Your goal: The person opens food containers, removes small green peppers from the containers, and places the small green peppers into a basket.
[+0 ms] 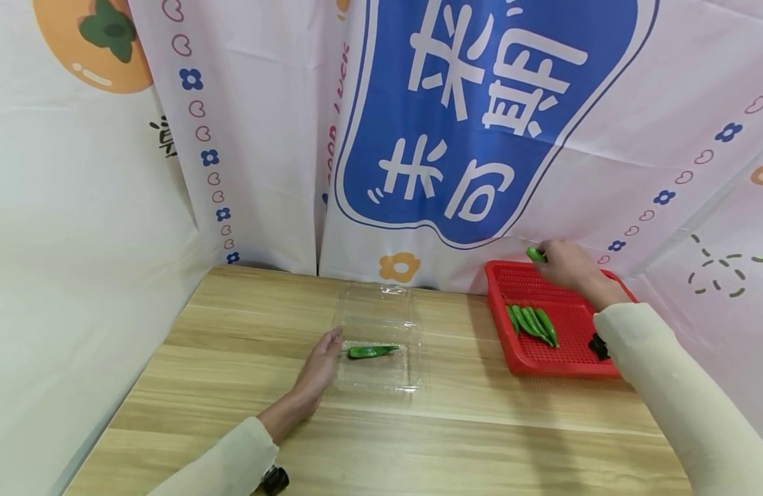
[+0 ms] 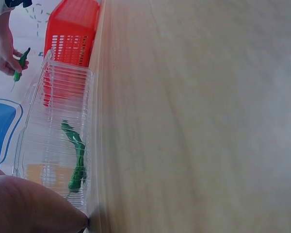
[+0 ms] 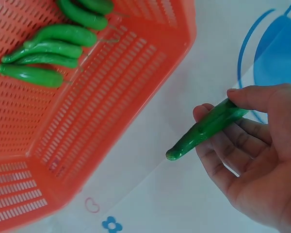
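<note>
My right hand (image 1: pixel 566 264) pinches a green chili pepper (image 3: pixel 206 128) between thumb and fingertips, raised above the far side of the red basket (image 1: pixel 520 363). Several more green peppers (image 1: pixel 533 324) lie side by side on the basket floor, towards its left. A clear plastic box (image 1: pixel 412 372) stands on the table with its lid folded back, and one green pepper (image 1: pixel 372 351) lies crosswise inside it. Along the left edge of this box rests my left hand (image 1: pixel 319 365), fingers extended. The left wrist view shows its thumb (image 2: pixel 34 204) at the box's near end.
The wood-grain table (image 1: pixel 468 441) ends at the back against a hanging printed cloth (image 1: pixel 282 138). The basket's raised walls border the back right of the table. Between basket and box lies a stretch of tabletop.
</note>
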`<state>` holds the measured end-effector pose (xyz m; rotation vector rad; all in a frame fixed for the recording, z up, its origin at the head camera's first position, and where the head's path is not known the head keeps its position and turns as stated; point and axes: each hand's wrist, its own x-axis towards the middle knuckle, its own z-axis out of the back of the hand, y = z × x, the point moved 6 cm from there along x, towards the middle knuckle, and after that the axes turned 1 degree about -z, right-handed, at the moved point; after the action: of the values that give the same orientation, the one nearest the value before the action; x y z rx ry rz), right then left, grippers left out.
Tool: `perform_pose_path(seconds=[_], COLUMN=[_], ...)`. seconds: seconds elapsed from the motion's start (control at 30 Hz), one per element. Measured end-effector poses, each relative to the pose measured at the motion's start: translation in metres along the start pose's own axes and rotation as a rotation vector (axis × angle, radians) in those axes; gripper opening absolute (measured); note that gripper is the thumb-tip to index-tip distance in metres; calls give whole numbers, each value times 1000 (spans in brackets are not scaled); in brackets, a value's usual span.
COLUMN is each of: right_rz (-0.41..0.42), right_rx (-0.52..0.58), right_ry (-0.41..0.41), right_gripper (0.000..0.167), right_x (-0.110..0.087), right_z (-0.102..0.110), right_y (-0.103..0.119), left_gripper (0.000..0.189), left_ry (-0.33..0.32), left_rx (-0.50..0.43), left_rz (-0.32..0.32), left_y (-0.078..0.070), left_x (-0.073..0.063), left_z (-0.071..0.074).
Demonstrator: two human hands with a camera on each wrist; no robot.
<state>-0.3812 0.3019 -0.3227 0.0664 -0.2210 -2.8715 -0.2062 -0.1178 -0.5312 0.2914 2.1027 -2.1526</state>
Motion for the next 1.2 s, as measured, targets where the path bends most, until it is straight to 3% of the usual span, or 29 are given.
perform_pose_path(seconds=[0.3,0.53,0.87,1.2], right_rz=[-36,-106,-181,-244], right_rx=[15,52,93,116], right_ry=[-31,-2,48,72], right_gripper=[17,18,33,30], right_x=[6,6,-3,-16], right_z=[5,3,-3,-12], right_y=[-34,-59,-97,-127], left_gripper=[57,57,57,57], left_ry=[19,3,13,9], left_rx=[1,4,-4,5], left_rz=[-11,-7,-20,-21], left_y=[-2,-3,-3,-2], left_x=[-2,-3,-3,-2], left_z=[0,-1,-2,-2])
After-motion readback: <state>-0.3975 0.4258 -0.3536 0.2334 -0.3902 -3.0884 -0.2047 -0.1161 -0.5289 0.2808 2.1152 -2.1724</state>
